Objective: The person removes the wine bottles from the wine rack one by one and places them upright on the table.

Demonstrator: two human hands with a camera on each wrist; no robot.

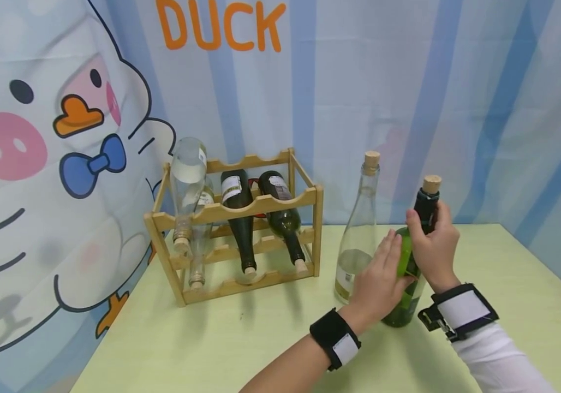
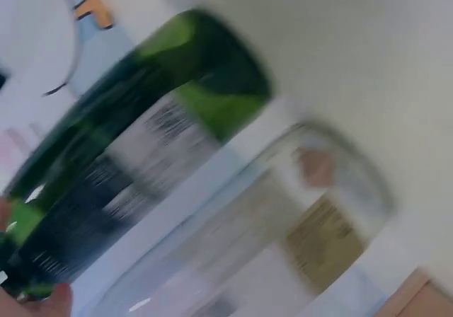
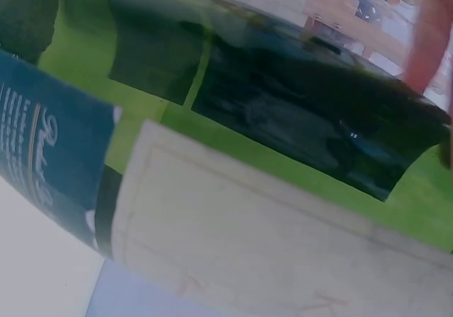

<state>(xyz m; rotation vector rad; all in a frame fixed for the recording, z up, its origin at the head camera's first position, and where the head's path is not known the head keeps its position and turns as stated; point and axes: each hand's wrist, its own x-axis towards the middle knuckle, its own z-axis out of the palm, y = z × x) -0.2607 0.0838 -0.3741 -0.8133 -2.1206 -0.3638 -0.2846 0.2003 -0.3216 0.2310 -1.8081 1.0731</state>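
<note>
A corked green wine bottle [image 1: 400, 314] is on the right part of the table, leaning slightly. My right hand [image 1: 435, 245] grips it around the upper part, thumb on one side and fingers on the other. My left hand [image 1: 379, 284] is at the bottle's left side with fingers extended and thumb across the front; whether it presses the glass is unclear. Just left stands a clear corked bottle [image 1: 366, 218], partly behind the left hand. In the blurred left wrist view, the green bottle [image 2: 163, 105] lies beside the clear one. Labels on the green bottle [image 3: 283, 154] fill the right wrist view.
A wooden wine rack [image 1: 317, 234] stands at the back left of the table [image 1: 261, 338]. It holds clear bottles [image 1: 187, 174] and dark bottles [image 1: 241, 218], corks toward the front. A printed curtain [image 1: 359, 71] hangs behind.
</note>
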